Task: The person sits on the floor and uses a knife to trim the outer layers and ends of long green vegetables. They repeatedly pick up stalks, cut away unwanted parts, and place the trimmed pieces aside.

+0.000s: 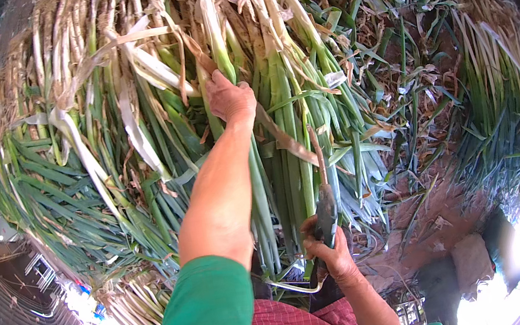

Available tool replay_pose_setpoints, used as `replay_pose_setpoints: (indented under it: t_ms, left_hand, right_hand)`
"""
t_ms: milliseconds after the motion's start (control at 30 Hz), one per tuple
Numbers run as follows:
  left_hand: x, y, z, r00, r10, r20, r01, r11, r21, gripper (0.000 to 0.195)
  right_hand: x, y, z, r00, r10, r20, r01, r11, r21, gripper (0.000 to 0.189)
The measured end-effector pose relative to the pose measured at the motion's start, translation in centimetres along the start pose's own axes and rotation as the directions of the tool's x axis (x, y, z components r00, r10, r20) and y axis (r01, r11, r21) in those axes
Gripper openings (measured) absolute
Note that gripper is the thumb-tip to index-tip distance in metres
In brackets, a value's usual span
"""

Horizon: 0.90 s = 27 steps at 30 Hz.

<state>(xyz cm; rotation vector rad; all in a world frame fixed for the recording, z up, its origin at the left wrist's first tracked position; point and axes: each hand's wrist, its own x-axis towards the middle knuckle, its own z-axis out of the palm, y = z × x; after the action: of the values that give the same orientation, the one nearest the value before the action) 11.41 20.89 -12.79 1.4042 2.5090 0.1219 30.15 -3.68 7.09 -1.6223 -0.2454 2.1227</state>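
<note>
A Welsh onion or leek stalk (219, 48) with a pale shaft is gripped in my left hand (231, 97), its green leaves hanging down towards me. Under and around it lies a thick heap of similar stalks (283, 94), roots away from me. My right hand (329, 247) holds a dark air blow gun (326, 210), its thin nozzle (319, 159) pointing away from me over the leaves. A light hose (295, 287) curves below the gun. One long brown dry sheath (287, 141) lies slantwise across the green leaves, running behind my left wrist.
To the left spreads a large pile of unpeeled stalks (59, 190). Peeled scraps (407, 77) litter the right side, beyond which stands a neat stack of cleaned stalks (495, 94). A smaller bundle (133, 310) is at lower left. Bare floor (414, 230) shows at lower right.
</note>
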Motion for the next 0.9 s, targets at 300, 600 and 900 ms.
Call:
replay_pose_setpoints:
  t_ms: [300,600,900]
  left_hand:
    - [-0.6,-8.7,-13.5,0.574,0.292,0.765,0.684,0.342,-0.644,0.037]
    - [-3.2,-9.4,-15.9,0.656,0.236,0.716,0.509,0.561,-0.652,0.046]
    - [-4.8,-12.6,-17.4,0.691,0.235,0.684,0.397,0.668,-0.630,0.041]
  right_hand:
    - [-0.3,-3.6,2.9,0.993,-0.119,0.014,0.119,0.993,-0.002,0.031]
    - [6.0,-3.7,9.8,0.960,-0.278,0.044,0.239,0.723,-0.648,0.028]
    - [12.6,-5.4,12.2,0.930,-0.365,0.031,0.244,0.556,-0.795,0.030]
